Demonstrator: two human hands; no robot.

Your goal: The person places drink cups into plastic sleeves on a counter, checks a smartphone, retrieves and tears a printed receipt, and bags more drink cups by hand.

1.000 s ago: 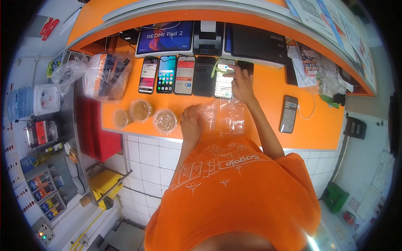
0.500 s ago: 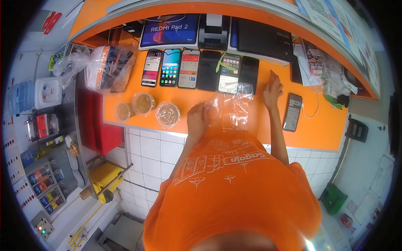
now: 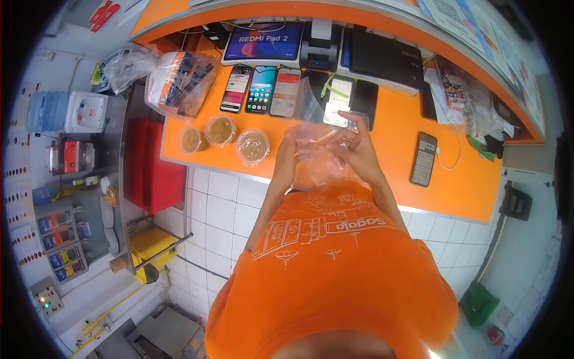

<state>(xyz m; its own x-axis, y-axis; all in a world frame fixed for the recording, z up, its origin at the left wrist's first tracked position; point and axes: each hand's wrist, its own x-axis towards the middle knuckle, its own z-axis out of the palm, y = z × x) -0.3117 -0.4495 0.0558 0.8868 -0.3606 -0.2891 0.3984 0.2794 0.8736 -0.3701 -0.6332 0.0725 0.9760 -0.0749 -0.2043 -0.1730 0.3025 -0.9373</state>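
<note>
Over the bench's [image 3: 391,149] near edge: clear bag [image 3: 317,163] between the hands | right hand [image 3: 356,152] pinching it; left hand [image 3: 285,157] against it, grip unclear | bare surface rightward to lone phone [image 3: 423,159] | right fingers cover lit phone's [image 3: 336,106] lower corner; bag's mouth indistinct

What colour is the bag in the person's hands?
The bag is clear, colourless plastic, best seen in the head view.
</note>
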